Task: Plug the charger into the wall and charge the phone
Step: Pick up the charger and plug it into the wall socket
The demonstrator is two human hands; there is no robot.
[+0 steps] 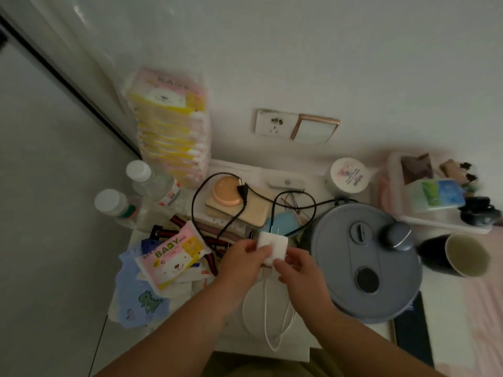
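Observation:
A white square charger (273, 246) with two metal prongs pointing up toward the wall is held between both hands above the cluttered bedside table. My left hand (243, 261) grips its left side, my right hand (295, 266) pinches its lower right corner. A white cable (265, 317) hangs from the charger and loops down over the table. The white wall socket (273, 123) sits on the wall above, with nothing plugged in. A dark flat phone (413, 330) lies at the table's right edge beside the bed.
A large grey round appliance (364, 262) stands right of my hands. A black cord with plug (242, 190) lies over a peach lamp. Baby wipes packs (171, 254), two water bottles (152, 183), a tall wipes stack (171, 123), a dark cup (460, 254) and a tray (435, 191) crowd the area.

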